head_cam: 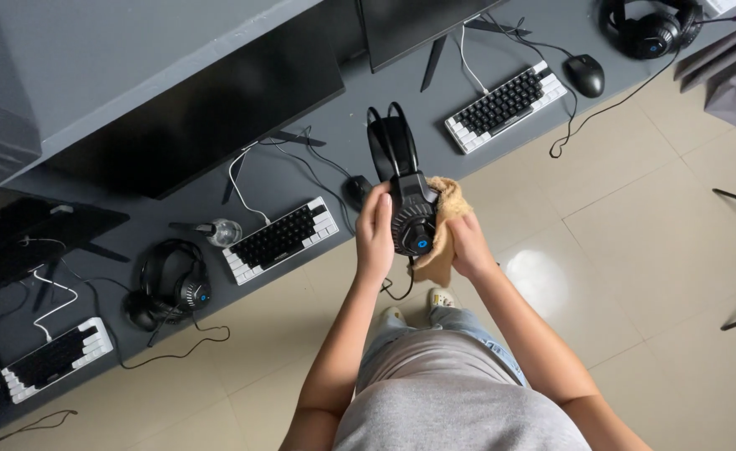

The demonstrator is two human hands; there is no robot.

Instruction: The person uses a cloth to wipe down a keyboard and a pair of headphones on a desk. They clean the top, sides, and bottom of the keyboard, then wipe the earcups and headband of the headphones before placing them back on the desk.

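Head view looks straight down on my two hands, and between them is a black headset [408, 196], held up in the air just off the edge of the grey surface [301, 171]. My left hand [374, 234] is flat against one side of the earcup, fingers closed along it, which steadies the headset so it can't swing. My right hand [470, 244] is wrapped around a tan cloth [446, 230] and presses it against the other side of the same earcup, so the cup is sandwiched between palm and cloth. The headband points away from me, towards the surface, and the headset's cable [399, 288] dangles below my hands.

Around the headset: just beyond it on the surface sits a dark mouse [357, 189], and to the left of that a black and white keyboard [282, 239] with a small clear spray bottle [217, 231] lying beside it. Further left of the headset a second headset [171, 284] rests on the surface with its cord trailing over the edge. To the right and beyond the headset there is another keyboard [506, 105], another mouse [586, 74] and a third headset [653, 29] in the far corner. Dark monitors [209, 117] stand behind it all. Loose cables run everywhere between them, the nearest things to snag on.
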